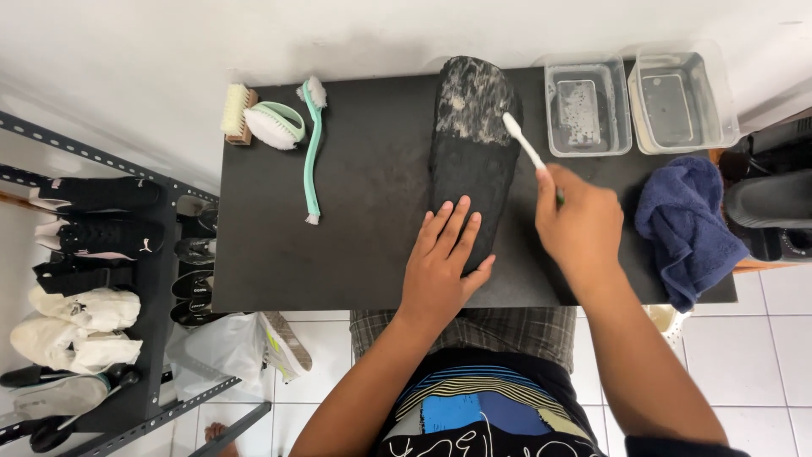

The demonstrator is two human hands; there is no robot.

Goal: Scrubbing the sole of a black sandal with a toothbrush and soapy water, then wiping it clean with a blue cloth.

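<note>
A black slide sandal (470, 144) lies lengthwise on the black table (355, 228), its far strap streaked with white soap foam. My left hand (444, 258) presses flat on the sandal's near heel end, fingers spread. My right hand (579, 222) grips a white toothbrush (524, 142) whose bristle head touches the right edge of the foamy strap.
Two clear plastic tubs (588, 106) (681, 100) with water stand at the table's back right. A blue towel (689, 224) hangs over the right edge. Three brushes, including a long green-handled one (313, 152), lie at the back left. A metal shoe rack (93, 279) holds several shoes at left.
</note>
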